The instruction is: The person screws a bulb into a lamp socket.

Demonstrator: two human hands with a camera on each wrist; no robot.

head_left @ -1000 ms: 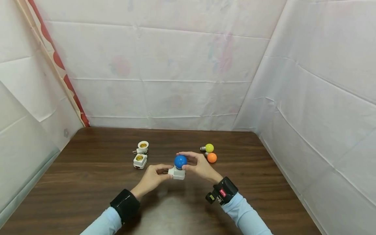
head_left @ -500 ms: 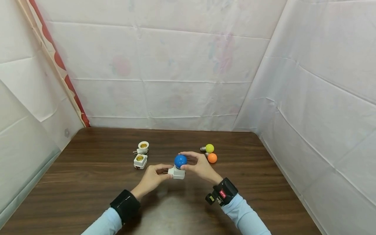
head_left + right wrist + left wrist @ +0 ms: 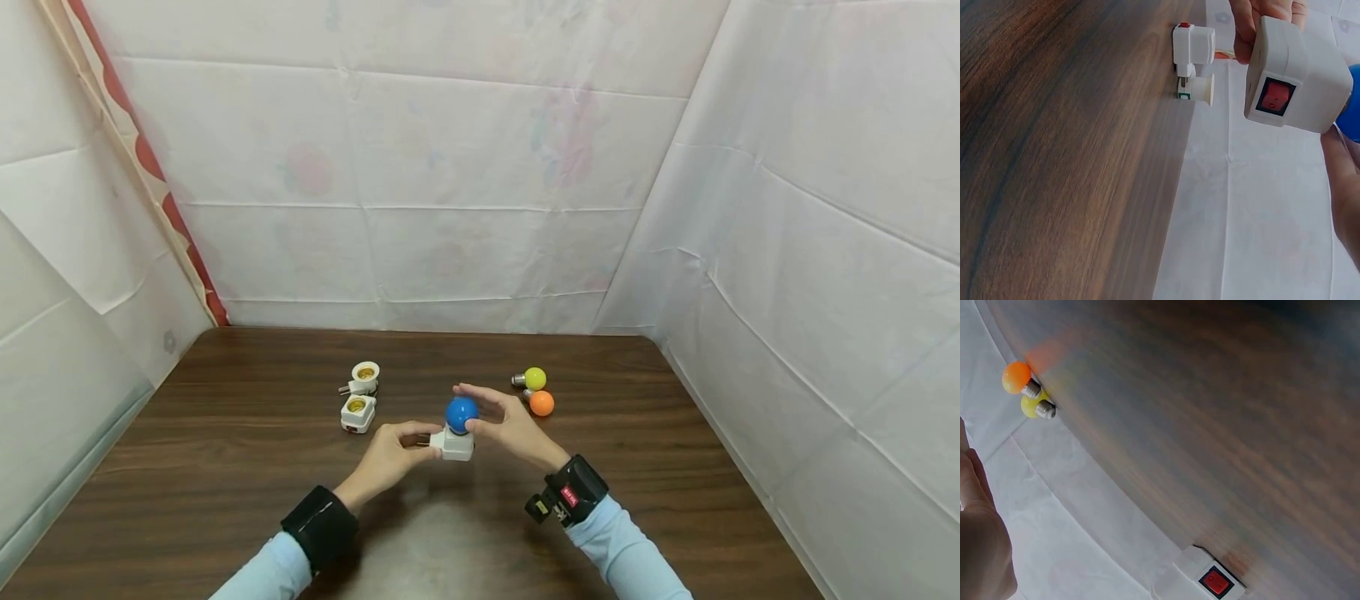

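My left hand [image 3: 386,458] pinches a white plug-in lamp socket [image 3: 453,447] at its prong end, above the table. A red rocker switch [image 3: 1275,97] shows on the socket's side in the right wrist view. Upright in the socket's mouth sits a round blue light bulb [image 3: 461,412], its metal base hidden. Thumb and fingers of my right hand [image 3: 516,429] hold the bulb's glass from the right, thumb on the near side. Only part of my left hand [image 3: 985,544] appears at the edge of the left wrist view.
Two more white sockets, one round [image 3: 365,375] and one square [image 3: 358,412], lie left of the hands. To the right, a yellow bulb [image 3: 535,378] and an orange bulb [image 3: 542,403] lie close together. White sheeting [image 3: 450,167] surrounds the wooden table [image 3: 225,467].
The right thumb and fingers shift slightly around the blue bulb. Bulb and socket stay nearly in place, and the left hand keeps its grip.
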